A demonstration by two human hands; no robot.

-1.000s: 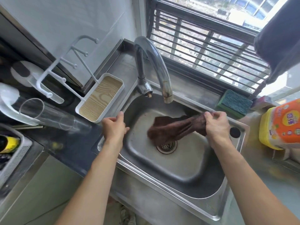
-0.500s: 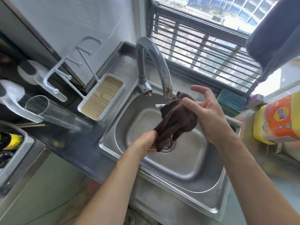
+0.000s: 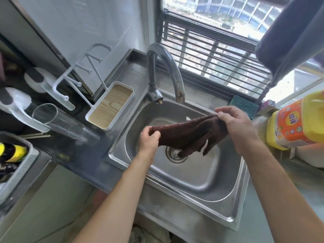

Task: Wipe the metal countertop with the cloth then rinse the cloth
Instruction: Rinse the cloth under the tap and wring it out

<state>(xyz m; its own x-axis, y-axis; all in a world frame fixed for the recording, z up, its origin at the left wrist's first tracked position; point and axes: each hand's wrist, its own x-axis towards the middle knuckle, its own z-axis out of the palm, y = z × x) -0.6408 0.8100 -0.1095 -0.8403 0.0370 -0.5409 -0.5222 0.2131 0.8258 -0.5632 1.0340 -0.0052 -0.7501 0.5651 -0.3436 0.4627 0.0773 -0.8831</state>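
ok so far left there's a grey basket (image 3: 26, 160) with a yellow and black bottle (image 3: 13, 152) in it, blurry; just past that a clear glass (image 3: 57, 122) lying on its side on the dark counter (image 3: 73, 148); then a white rack (image 3: 78, 72) standing in a white tray (image 3: 110, 105) with a wood-grain floor, right beside the sink (image 3: 184, 179). The tap (image 3: 164, 72) curves over the basin's back edge; can't see any water coming out of it.

My left hand (image 3: 149, 139) is over the basin, fingers curled and pinched shut on the left end of the brown cloth (image 3: 189, 134); the cloth is stretched between both hands above the sink, its lower edge sagging down over the drain (image 3: 175, 152); can't tell if it actually touches the strainer. My right hand (image 3: 236, 127) has the other end bunched up in a closed grip, sitting a bit higher, near the sink's back right corner.

Behind that hand a green sponge (image 3: 243, 106) lies on the ledge by the window bars (image 3: 210, 50); far right a yellow jug (image 3: 296, 123) with an orange label, and a dark fabric (image 3: 289, 35) hanging up top.
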